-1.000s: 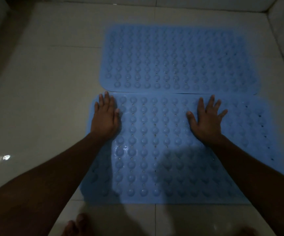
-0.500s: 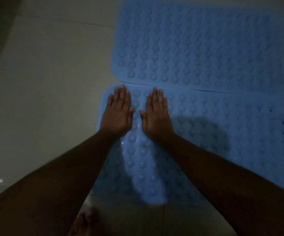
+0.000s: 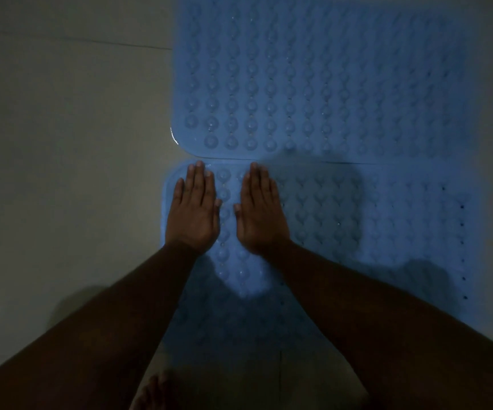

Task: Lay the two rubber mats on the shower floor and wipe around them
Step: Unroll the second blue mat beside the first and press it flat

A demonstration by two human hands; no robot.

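Fingers (image 3: 199, 179) of both hands are lying flat and together, gripping nothing, pressing the near mat (image 3: 357, 232) at its far-left corner. The left hand (image 3: 193, 211) and right hand (image 3: 261, 214) are now side by side; a second ago the right was pressing mid-mat. The far mat (image 3: 328, 84) is lying just beyond, edges touching, on the shower floor (image 3: 61, 143). Laying seems nearly done; wiping remains.

Two studded blue mats (image 3: 313, 84) (image 3: 372, 232), flat, abutting.

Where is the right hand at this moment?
The right hand lies flat on the near mat, at its left end, beside the left hand.
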